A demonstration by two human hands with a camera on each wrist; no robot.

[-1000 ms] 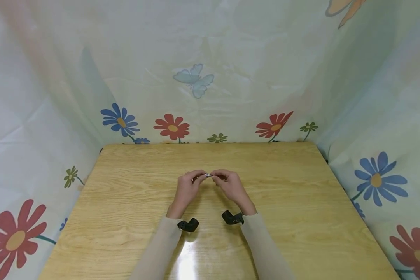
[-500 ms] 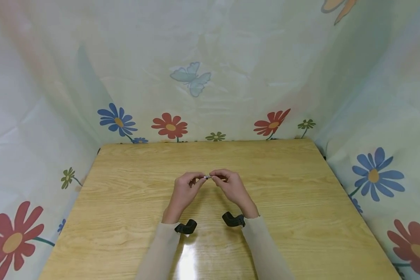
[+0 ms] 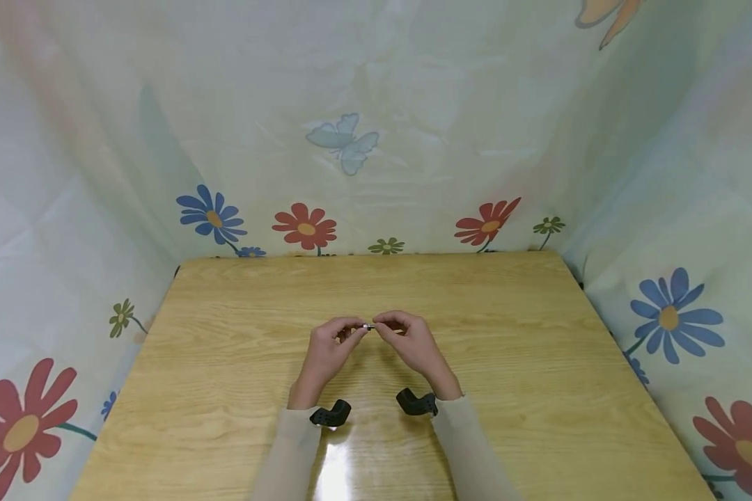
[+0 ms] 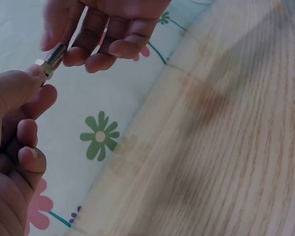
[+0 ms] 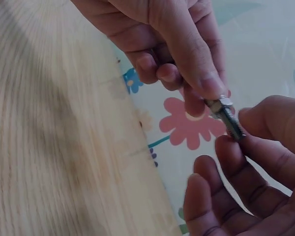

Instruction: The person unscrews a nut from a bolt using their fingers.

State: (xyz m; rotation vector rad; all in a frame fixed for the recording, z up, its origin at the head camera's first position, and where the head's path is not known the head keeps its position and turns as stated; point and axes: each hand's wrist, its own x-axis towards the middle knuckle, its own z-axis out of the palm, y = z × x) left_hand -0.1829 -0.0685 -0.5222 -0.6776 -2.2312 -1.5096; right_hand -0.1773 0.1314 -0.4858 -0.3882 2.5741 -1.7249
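A small silver metal bolt (image 5: 231,123) with a threaded shank is held between the two hands above the table. A hex nut (image 5: 220,104) sits on it toward the left hand. My left hand (image 3: 327,353) pinches the nut end between thumb and forefinger; those fingers hide the bolt's far end. My right hand (image 3: 413,346) has thumb and fingertips at the tip of the threads, pinching it lightly. In the left wrist view the bolt (image 4: 55,55) slants up toward the right hand (image 4: 108,29), whose other fingers are loosely bent.
The wooden table (image 3: 501,313) spreads under both hands. Pale curtains (image 3: 413,139) with printed flowers and butterflies stand behind it and at both sides. Black wrist cameras (image 3: 331,414) are strapped near the sleeves. A bright reflection lies on the table's near part.
Both hands have come slightly nearer the person, still joined at the bolt. The left hand has also shifted a little to the left. The head view has shifted slightly.
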